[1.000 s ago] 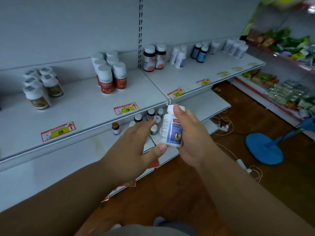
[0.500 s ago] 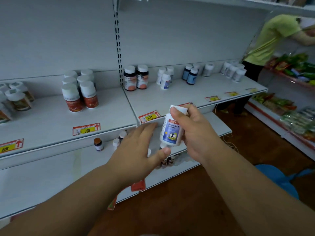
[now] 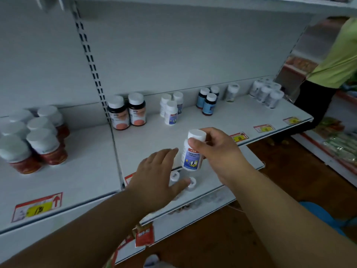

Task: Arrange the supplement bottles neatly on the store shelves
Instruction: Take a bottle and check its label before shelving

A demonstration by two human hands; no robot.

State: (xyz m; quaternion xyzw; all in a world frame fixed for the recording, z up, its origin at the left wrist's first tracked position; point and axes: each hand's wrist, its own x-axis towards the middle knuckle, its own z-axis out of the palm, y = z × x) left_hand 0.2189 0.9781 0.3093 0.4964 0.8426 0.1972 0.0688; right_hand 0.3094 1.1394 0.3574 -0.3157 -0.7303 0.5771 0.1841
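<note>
My right hand (image 3: 218, 151) grips a white supplement bottle (image 3: 192, 157) with a blue label, held upright just in front of the middle shelf (image 3: 154, 140). My left hand (image 3: 154, 180) hovers beside it with fingers spread and holds nothing. Three matching white bottles (image 3: 171, 109) stand at the back of that shelf. Two dark bottles with orange labels (image 3: 126, 113) stand left of them, blue-labelled dark bottles (image 3: 207, 101) to the right. Red-labelled white-capped bottles (image 3: 36, 138) fill the left shelf section.
Small white-capped bottles (image 3: 190, 183) sit on the lower shelf under my hands. A cluster of clear bottles (image 3: 267, 93) stands at the shelf's right end. A person in a green shirt (image 3: 336, 60) stands at the right. A blue fan base (image 3: 324, 217) lies on the wooden floor.
My right hand has lifted the bottle up toward the middle shelf. My left hand has let go of its base and spread open. The view has moved closer to the shelf.
</note>
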